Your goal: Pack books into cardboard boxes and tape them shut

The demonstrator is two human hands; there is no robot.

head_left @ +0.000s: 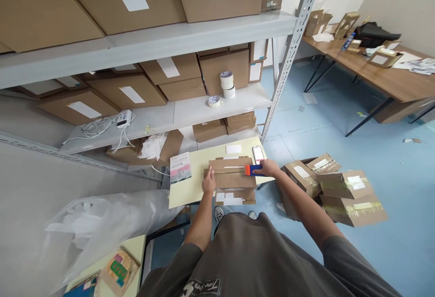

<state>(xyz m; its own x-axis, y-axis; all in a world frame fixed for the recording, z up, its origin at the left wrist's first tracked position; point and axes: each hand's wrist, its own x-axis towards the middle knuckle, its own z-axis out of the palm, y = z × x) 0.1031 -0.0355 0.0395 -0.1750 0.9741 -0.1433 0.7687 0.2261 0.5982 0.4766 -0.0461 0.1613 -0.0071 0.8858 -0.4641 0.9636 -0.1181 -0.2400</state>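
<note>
A cardboard box lies on the pale yellow table in front of me, its top flaps folded in to a middle seam. My left hand rests on the box's left edge, fingers close together. Over the right end of the box, my right hand is closed round a blue and orange tool, whose orange end sits near the seam. A pink and white printed sheet lies at the table's left. White labels and a small label stack are along the far edge.
Metal shelving with boxes and white tape rolls stands beyond the table. Cardboard boxes are on the floor at right. Clear plastic wrap is at left. A brown table with clutter stands at the back right.
</note>
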